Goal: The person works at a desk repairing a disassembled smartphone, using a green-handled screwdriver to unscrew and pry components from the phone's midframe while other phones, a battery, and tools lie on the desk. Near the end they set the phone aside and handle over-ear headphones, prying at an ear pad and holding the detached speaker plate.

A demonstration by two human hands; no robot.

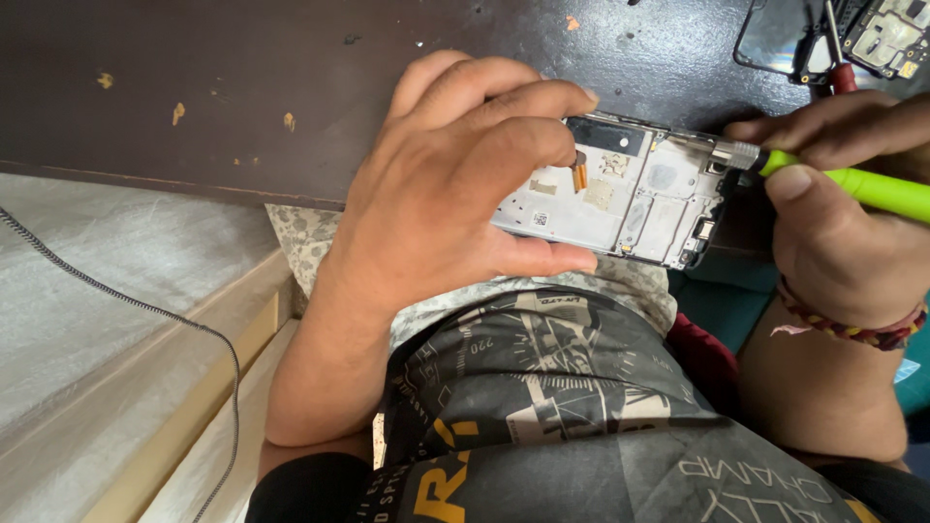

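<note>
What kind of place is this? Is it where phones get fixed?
Probably a phone repair bench. The left hand holds an opened phone, the right hand works on it with a green screwdriver, and another circuit board lies on the dark, scuffed table.

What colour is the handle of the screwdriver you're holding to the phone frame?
Bright lime green, seen in the head view: screwdriver handle in the right hand.

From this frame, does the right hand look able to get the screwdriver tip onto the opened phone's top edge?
Probably yes. The right hand holds the green screwdriver with its metal tip already at the opened phone, which the left hand grips at the other end, leaving that edge uncovered.
</note>
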